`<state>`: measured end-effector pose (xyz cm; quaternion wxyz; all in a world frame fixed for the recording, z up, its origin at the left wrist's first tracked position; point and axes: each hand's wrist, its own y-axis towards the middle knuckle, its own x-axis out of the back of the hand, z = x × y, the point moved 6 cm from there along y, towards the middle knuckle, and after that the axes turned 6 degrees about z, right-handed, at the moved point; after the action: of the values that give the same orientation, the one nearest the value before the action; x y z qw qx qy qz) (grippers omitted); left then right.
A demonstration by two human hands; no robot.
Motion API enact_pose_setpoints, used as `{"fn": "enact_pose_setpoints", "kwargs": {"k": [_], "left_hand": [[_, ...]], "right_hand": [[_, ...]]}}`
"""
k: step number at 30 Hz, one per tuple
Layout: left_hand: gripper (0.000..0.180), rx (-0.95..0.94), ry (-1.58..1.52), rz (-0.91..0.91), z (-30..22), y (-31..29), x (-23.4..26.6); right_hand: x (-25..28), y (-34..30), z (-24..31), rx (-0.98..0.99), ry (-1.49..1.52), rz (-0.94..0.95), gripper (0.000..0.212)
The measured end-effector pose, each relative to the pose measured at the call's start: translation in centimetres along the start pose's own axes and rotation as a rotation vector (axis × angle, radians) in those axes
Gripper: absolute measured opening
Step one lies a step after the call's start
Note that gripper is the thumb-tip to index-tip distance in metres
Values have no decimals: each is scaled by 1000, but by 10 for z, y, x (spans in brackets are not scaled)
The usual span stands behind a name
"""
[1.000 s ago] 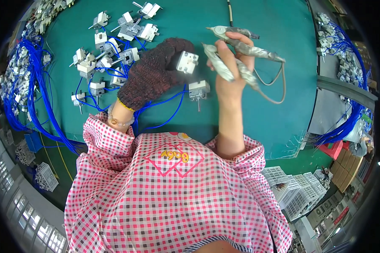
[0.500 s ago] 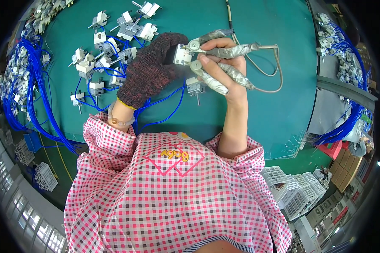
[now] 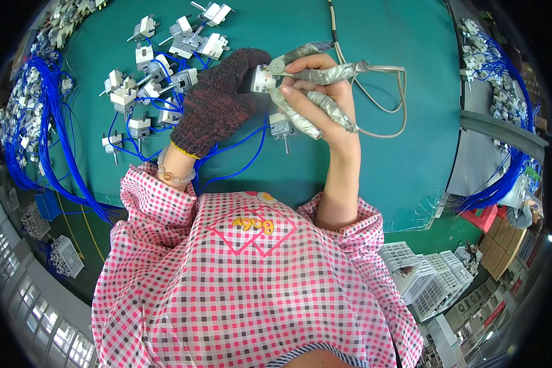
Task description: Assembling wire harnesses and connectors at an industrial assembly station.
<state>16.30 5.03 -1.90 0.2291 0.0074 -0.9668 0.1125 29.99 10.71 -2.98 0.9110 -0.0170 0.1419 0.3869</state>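
My left hand [image 3: 218, 101], in a dark knitted glove, holds a small white thermostat [image 3: 263, 80] with holes in its face between thumb and fingers. Bare-skinned, my right hand [image 3: 328, 92] is closed around two test clips with round pivots; the upper clip [image 3: 276, 66] and the lower clip [image 3: 278, 95] have handles wrapped in silvery tape. Both clip noses meet the thermostat's right side; the exact contact is too small to make out. Just below them, another thermostat [image 3: 281, 125] lies on the green table with its metal shaft toward me.
Several white thermostats [image 3: 124, 98] with metal shafts and blue leads lie left of my glove. A grey cable [image 3: 405, 92] loops right of the clips. Bundles of blue leads [image 3: 49, 110] hang at the left edge, others [image 3: 521, 165] at the right. White crates [image 3: 405, 264] stand below right.
My right hand and both clips have shifted slightly left, and the clip noses now overlap the thermostat's right side more. My left hand and the thermostat have barely moved.
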Motion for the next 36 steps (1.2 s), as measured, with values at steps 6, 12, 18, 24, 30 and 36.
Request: {"fn": "enact_pose_setpoints", "kwargs": {"k": [6, 12, 18, 24, 30, 36], "left_hand": [[52, 15, 21, -11, -3, -1, 0], [51, -37, -80, -18, 2, -1, -2], [49, -149, 85, -25, 13, 1, -1], [49, -57, 122, -6, 11, -1, 0], [50, -581, 822, -454, -42, -12, 12], [47, -394, 833, 189, -55, -26, -31]], "right_hand": [[-1, 2, 1, 35, -79, 40, 31], [-2, 2, -1, 36, -95, 39, 30], [-4, 2, 0, 34, -116, 30, 28], [-7, 2, 4, 90, -163, 23, 27], [23, 1, 9, 136, 164, -324, 22], [46, -4, 8, 231, 142, -498, 17]]}}
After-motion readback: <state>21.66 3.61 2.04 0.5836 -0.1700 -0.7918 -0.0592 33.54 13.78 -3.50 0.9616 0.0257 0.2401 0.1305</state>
